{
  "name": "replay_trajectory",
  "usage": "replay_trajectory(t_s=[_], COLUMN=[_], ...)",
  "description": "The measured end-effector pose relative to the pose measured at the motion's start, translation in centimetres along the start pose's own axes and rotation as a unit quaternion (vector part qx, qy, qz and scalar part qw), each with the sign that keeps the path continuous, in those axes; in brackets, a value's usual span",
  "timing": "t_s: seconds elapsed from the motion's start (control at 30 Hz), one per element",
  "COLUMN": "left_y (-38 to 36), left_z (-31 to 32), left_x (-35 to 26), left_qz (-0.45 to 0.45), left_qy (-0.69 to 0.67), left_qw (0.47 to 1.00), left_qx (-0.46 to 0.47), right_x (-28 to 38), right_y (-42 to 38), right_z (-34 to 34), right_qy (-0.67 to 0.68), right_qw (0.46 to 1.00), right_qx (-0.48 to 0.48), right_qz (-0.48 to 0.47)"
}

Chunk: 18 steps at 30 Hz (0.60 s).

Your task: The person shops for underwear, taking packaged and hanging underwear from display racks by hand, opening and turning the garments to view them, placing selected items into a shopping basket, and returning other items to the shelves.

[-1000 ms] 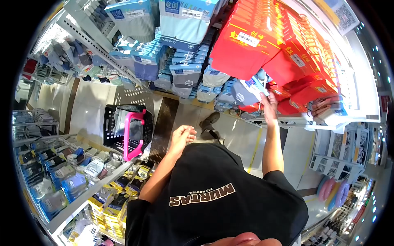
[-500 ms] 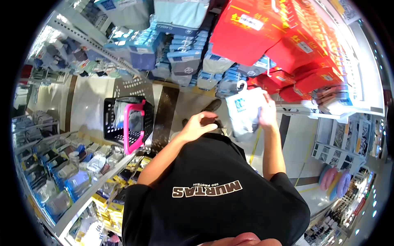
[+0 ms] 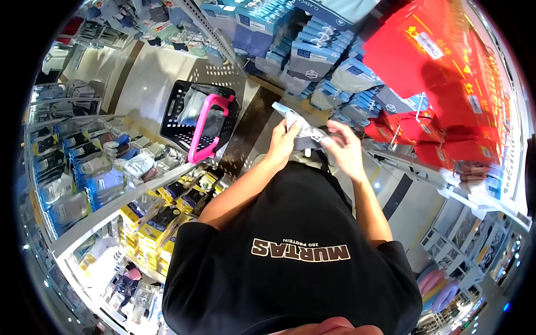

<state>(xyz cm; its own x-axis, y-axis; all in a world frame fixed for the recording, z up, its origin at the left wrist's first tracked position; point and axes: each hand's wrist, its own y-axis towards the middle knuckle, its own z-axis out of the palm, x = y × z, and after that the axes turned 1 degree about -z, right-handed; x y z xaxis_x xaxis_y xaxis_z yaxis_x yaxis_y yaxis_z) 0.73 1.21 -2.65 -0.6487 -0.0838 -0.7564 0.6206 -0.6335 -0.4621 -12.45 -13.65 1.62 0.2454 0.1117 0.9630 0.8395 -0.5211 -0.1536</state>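
My left hand [image 3: 282, 144] is closed on a pale, flat garment packet [image 3: 304, 129], thumb on top near its light-blue card end. The packet is tilted in front of my waist, so its printed face shows only in part. Close at its right end is my right hand [image 3: 345, 149], fingers apart and a little blurred, the thumb right by the packet's edge. A black perforated shopping basket [image 3: 172, 119] with a pink handle [image 3: 199, 134] stands on the left, grey and pale packets [image 3: 192, 106] lying inside it.
Blue-carded packets [image 3: 312, 56] hang on hooks ahead. Red packets [image 3: 402, 53] hang at the right above a white shelf edge [image 3: 413, 164]. A rack of bagged goods [image 3: 106, 181] and yellow packs [image 3: 153, 229] line the left. Tiled floor [image 3: 148, 75] runs between.
The packet has passed from my right hand to my left, moving left and tilting. My right hand has opened beside it. The view has turned, shifting basket and racks rightward.
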Motion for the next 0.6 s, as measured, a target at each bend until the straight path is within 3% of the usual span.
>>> replay_trajectory(t_s=[0.07, 0.17, 0.27, 0.3, 0.33, 0.43, 0.53, 0.6], left_y=[-0.2, -0.3, -1.2, -1.1, -1.0, -1.0, -1.2, -1.5], left_z=[0.2, 0.9, 1.0, 0.5, 0.3, 0.5, 1.3, 1.8], left_x=[-0.1, 0.0, -1.1, -1.3, -1.2, -1.2, -1.4, -1.5], left_qz=[-0.03, -0.052, -0.103, -0.116, -0.129, -0.142, -0.155, -0.152], left_qy=[-0.04, -0.071, -0.068, -0.071, -0.075, -0.096, -0.071, -0.061], left_qw=[0.999, 0.996, 0.992, 0.991, 0.989, 0.984, 0.984, 0.984], left_qx=[-0.012, -0.035, -0.039, -0.012, 0.015, 0.051, 0.056, 0.065], right_x=[1.6, 1.8, 0.6, 0.3, 1.0, -0.8, -0.8, -0.2], right_y=[-0.2, -0.6, -0.8, -0.5, -0.7, -0.2, -0.3, -0.5], right_z=[1.5, 3.8, 4.1, 4.6, 4.1, 3.3, 3.7, 3.2], right_qy=[-0.098, -0.156, -0.075, -0.065, -0.02, 0.069, 0.298, 0.349], right_qw=[0.986, 0.976, 0.995, 0.993, 0.997, 0.995, 0.946, 0.924], right_qx=[0.067, 0.04, 0.039, -0.018, -0.007, -0.01, -0.03, -0.019], right_qz=[-0.118, -0.148, -0.054, -0.093, 0.071, 0.068, 0.121, 0.157])
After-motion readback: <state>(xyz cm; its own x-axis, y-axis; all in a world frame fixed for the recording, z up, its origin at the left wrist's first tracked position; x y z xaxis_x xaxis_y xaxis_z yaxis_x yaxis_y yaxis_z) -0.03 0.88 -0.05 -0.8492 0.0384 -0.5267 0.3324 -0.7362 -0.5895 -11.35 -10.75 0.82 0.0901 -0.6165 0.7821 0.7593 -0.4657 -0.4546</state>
